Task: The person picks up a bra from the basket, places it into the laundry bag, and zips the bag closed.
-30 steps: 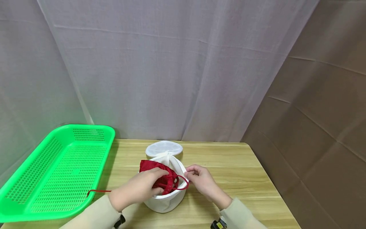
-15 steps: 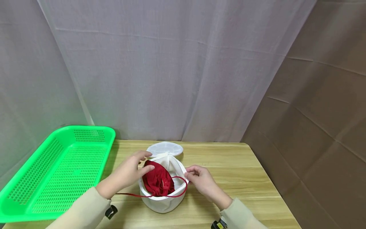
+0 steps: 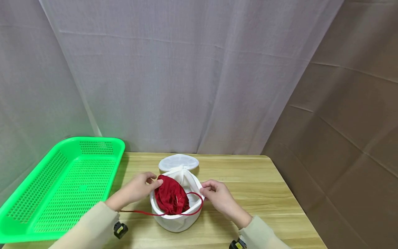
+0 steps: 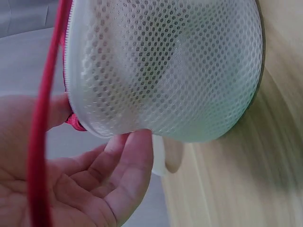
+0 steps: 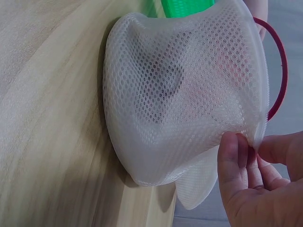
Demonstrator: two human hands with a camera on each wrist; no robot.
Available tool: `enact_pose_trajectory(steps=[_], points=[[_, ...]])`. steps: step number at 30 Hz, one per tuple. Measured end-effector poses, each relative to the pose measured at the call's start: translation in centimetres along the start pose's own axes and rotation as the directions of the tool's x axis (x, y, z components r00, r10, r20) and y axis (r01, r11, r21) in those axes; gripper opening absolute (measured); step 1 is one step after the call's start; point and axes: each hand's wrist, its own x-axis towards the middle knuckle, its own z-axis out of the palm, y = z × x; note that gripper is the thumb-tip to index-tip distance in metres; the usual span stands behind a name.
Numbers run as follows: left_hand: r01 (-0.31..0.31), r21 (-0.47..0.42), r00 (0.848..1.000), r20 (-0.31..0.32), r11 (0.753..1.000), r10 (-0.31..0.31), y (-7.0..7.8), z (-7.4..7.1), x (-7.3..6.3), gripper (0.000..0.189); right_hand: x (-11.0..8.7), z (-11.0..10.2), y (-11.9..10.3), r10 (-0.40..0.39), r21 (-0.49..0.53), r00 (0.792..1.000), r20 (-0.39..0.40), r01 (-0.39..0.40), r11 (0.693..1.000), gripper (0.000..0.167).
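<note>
A round white mesh laundry bag (image 3: 177, 226) stands on the table with its zip lid (image 3: 178, 162) folded back behind it. Inside lies a crumpled red garment (image 3: 171, 197) with thin straps; one red strap (image 3: 140, 212) hangs over the front rim to the left, another loops at the right. My left hand (image 3: 136, 188) pinches the bag's left rim, thumb on the inner side, fingers against the mesh outside (image 4: 180, 71). Between thumb and fingers, my right hand (image 3: 219, 195) holds the right rim. Through the mesh in the right wrist view, the red cloth shows faintly.
To the left stands a large green plastic basket (image 3: 122, 152) with perforated walls. The wooden table (image 3: 248, 180) reaches a grey curtain (image 3: 161, 86) at the back and a brown cloth wall (image 3: 348, 138) on the right.
My left hand has let go of the red garment, moved left off it and taken the bag's left rim. The garment sits lower in the bag. My right hand keeps its place.
</note>
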Motion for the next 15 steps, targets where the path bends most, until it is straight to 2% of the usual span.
enact_pose_trajectory(steps=[3,10,15], points=[[0.015,-0.030,1.000,0.011,0.999,-0.015,0.0,0.4,0.1,0.045,0.0,0.1,0.1,-0.002,-0.002,1.000,0.004,0.002,1.000,0.015],[0.003,-0.059,1.000,0.026,0.998,-0.002,0.7,1.2,0.0,0.047,0.3,0.3,0.4,-0.008,0.001,1.000,0.011,0.008,1.000,0.015],[0.011,-0.041,0.999,0.043,0.999,-0.010,0.6,2.1,0.0,0.045,0.3,0.5,0.6,-0.012,-0.019,1.000,0.015,0.012,1.000,0.014]])
